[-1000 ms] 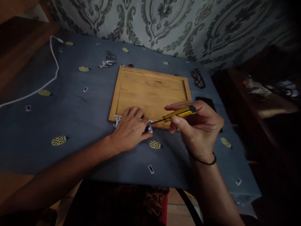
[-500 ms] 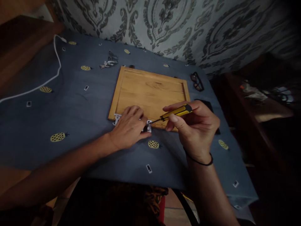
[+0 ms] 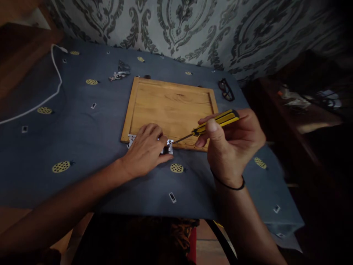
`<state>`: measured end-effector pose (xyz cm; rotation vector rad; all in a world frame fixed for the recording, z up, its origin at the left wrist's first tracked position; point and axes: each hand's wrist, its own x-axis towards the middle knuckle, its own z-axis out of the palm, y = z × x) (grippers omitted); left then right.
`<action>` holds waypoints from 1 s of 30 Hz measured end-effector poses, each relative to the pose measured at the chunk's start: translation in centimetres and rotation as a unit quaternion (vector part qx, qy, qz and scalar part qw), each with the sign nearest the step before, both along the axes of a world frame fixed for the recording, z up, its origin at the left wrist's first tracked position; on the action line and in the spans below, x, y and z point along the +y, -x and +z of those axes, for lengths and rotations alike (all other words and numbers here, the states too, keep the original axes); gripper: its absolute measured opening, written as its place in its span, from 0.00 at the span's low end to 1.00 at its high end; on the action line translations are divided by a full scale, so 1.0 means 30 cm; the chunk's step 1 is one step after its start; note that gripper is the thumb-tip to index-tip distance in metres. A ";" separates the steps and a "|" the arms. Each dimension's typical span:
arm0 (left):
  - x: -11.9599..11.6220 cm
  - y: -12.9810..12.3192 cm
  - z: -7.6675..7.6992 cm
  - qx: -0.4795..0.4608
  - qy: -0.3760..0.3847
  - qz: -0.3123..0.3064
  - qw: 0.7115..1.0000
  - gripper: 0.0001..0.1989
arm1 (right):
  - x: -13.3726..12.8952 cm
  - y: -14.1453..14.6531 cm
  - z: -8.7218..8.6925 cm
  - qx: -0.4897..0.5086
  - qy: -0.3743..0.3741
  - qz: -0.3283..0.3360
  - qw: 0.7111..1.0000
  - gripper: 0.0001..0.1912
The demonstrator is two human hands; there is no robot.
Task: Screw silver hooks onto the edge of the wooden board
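A framed wooden panel [image 3: 168,106], like a cabinet door, lies flat on the cloth-covered table. Along its near edge is a silvery metal hinge [image 3: 170,147], partly covered by my left hand [image 3: 145,149]. The fingers of that hand are curled over the hinge and press it against the panel's edge. My right hand [image 3: 234,143] grips a yellow-and-black screwdriver [image 3: 216,122] by its handle, between thumb and fingers. The shaft slants down to the left, its tip at the right end of the hinge. Whether the tip sits in a screw is too small to tell.
More metal hinges [image 3: 120,74] lie beyond the panel's far left corner. Dark-framed glasses [image 3: 226,89] rest to the right of the panel. A white cable [image 3: 56,70] crosses the left side of the blue tablecloth [image 3: 91,147]. Patterned wall covering [image 3: 154,25] rises behind the table.
The screwdriver handle has risen and shifted right in my right hand, with the tip still at the hinge. My left hand stays on the hinge. The whole view has shifted slightly.
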<state>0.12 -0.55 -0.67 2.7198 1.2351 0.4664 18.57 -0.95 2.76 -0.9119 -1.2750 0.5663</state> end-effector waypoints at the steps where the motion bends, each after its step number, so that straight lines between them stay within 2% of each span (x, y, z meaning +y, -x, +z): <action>1: 0.000 -0.001 0.001 0.001 0.000 0.000 1.000 0.20 | 0.000 0.002 -0.002 0.000 0.005 0.008 1.000 0.19; 9: -0.001 -0.002 0.000 0.003 -0.002 0.000 1.000 0.20 | -0.001 0.015 -0.014 -0.008 0.036 0.030 0.999 0.19; 16: -0.001 0.001 -0.002 0.001 -0.015 0.000 1.000 0.21 | -0.001 -0.012 -0.006 -0.037 0.051 0.088 0.994 0.10; 18: -0.001 0.001 0.000 0.001 -0.012 -0.002 1.000 0.20 | -0.002 -0.025 -0.001 -0.059 0.062 0.103 0.991 0.11; 23: -0.002 -0.002 0.005 0.003 -0.005 -0.002 1.000 0.20 | -0.004 -0.032 0.006 -0.080 0.067 0.091 0.990 0.06; 30: -0.002 -0.004 0.007 0.003 0.004 -0.002 1.000 0.21 | 0.000 0.003 -0.003 -0.032 0.041 0.085 0.995 0.17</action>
